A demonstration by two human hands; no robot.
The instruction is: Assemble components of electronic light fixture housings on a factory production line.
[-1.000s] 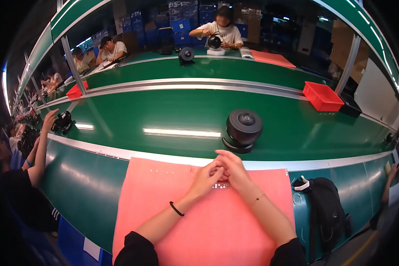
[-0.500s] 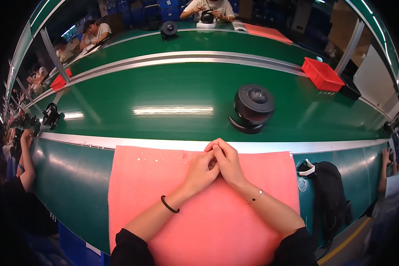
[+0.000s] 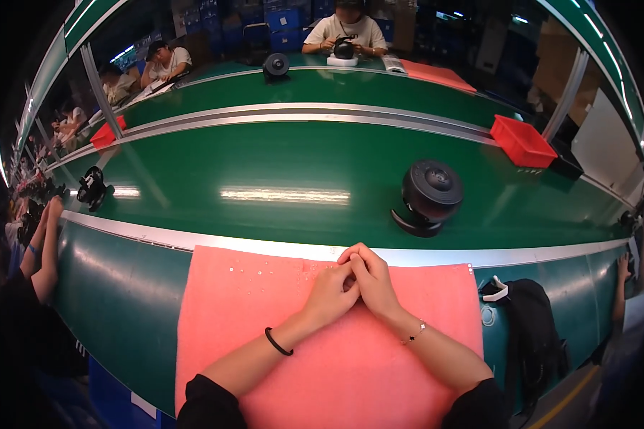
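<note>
Green conveyor table [image 3: 279, 164] fronted by a pink foam mat [image 3: 236, 314], where tiny screws [image 3: 259, 271] lie scattered just left of the hands. Left hand [image 3: 330, 294] and right hand [image 3: 371, 282] press together, fingers curled; whether either grip holds anything cannot be told. Picking one screw by the fingertips seems wise, clear of the black round camera [image 3: 428, 194] beyond.

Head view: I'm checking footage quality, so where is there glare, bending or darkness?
Head view: a bright streak of glare lies on the green conveyor belt; its straight metal rail bows with fisheye distortion; the corners fall black; left hand and right hand on the pink mat look evenly lit and sharp.
</note>
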